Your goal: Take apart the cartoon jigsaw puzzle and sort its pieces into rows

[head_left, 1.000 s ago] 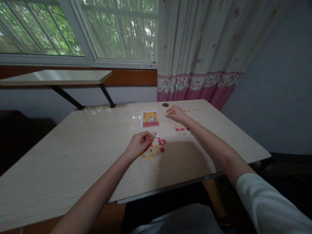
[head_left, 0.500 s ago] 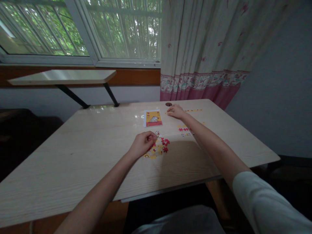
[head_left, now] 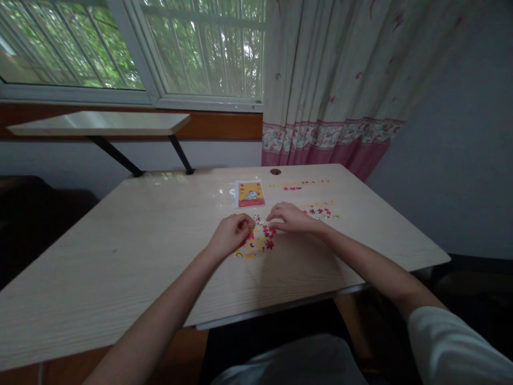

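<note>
A loose pile of red, yellow and white jigsaw puzzle pieces [head_left: 256, 245] lies on the table between my hands. My left hand [head_left: 230, 233] rests at the pile's left edge, its fingers curled together; what they hold, if anything, is hidden. Over the pile's upper right edge, my right hand [head_left: 293, 218] has its thumb and fingers apart, with nothing visible between them. Behind the pile lies the picture card [head_left: 249, 193], showing a white animal on yellow and red. Rows of sorted pieces [head_left: 310, 182] sit at the far right, and others [head_left: 318, 212] lie just beyond my right wrist.
The pale wooden table [head_left: 132, 235] spans the view. A raised shelf [head_left: 104, 123] on black legs stands at the back left. Near the rear edge is a round brown cable hole [head_left: 276, 172]. A curtain [head_left: 320, 107] hangs behind the table at the right.
My right hand has come back from the far row toward the pile, uncovering red pieces beside the row. My left hand has stayed by the pile. The view has shifted slightly.
</note>
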`<action>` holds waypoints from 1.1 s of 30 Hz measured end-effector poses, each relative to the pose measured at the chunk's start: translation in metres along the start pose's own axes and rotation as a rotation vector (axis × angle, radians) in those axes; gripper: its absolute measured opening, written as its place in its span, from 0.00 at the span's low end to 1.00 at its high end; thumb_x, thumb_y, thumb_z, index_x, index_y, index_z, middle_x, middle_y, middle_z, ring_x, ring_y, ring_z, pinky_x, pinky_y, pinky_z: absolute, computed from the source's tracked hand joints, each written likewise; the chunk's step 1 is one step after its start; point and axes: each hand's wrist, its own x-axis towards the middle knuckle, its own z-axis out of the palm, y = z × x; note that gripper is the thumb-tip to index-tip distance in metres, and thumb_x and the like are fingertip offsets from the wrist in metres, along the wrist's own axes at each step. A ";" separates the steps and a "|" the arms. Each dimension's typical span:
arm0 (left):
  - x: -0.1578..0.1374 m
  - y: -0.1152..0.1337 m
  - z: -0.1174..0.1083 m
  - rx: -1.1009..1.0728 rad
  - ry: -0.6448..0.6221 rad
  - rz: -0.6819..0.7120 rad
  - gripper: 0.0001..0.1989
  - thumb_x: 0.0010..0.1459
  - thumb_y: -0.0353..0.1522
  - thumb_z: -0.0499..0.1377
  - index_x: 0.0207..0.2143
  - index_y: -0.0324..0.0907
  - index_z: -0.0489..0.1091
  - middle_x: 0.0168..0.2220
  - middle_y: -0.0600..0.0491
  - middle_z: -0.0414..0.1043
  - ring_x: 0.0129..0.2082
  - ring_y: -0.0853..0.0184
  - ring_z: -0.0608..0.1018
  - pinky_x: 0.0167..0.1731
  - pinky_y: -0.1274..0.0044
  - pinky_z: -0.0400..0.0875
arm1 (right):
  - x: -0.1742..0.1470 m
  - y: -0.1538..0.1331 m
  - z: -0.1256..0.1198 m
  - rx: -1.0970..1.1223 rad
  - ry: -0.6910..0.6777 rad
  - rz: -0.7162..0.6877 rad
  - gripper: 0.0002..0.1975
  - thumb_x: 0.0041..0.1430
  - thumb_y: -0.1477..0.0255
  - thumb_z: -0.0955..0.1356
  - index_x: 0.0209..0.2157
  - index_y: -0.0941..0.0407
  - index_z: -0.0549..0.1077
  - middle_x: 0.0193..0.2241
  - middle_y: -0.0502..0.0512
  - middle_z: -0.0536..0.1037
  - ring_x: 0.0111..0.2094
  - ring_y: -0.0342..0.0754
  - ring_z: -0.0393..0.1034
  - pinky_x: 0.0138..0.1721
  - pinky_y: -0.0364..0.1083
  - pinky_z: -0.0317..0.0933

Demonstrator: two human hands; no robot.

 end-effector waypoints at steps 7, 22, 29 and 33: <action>-0.001 -0.001 0.002 0.061 -0.047 0.003 0.06 0.52 0.30 0.55 0.31 0.42 0.72 0.26 0.51 0.71 0.27 0.66 0.70 0.29 0.76 0.61 | 0.000 -0.018 0.015 0.004 -0.011 0.110 0.10 0.52 0.67 0.70 0.35 0.56 0.75 0.34 0.56 0.75 0.40 0.48 0.67 0.43 0.47 0.59; 0.000 0.002 0.004 0.153 -0.071 0.013 0.07 0.52 0.28 0.52 0.31 0.40 0.70 0.28 0.51 0.72 0.29 0.67 0.71 0.30 0.77 0.64 | 0.005 -0.023 0.011 0.325 -0.081 0.243 0.02 0.52 0.75 0.67 0.29 0.59 0.72 0.29 0.52 0.73 0.32 0.43 0.65 0.37 0.42 0.56; -0.001 0.009 0.006 0.003 -0.022 -0.083 0.10 0.52 0.33 0.55 0.34 0.38 0.72 0.26 0.51 0.72 0.24 0.69 0.71 0.26 0.78 0.65 | 0.002 -0.030 0.015 0.514 0.096 0.362 0.07 0.53 0.68 0.65 0.29 0.58 0.70 0.23 0.47 0.66 0.25 0.40 0.57 0.28 0.40 0.51; -0.002 0.013 0.009 -0.285 -0.041 -0.212 0.12 0.50 0.36 0.57 0.32 0.36 0.72 0.24 0.52 0.71 0.19 0.72 0.69 0.21 0.79 0.66 | 0.002 -0.036 0.021 0.654 0.174 0.382 0.10 0.53 0.64 0.65 0.29 0.58 0.68 0.20 0.44 0.60 0.22 0.38 0.52 0.25 0.40 0.47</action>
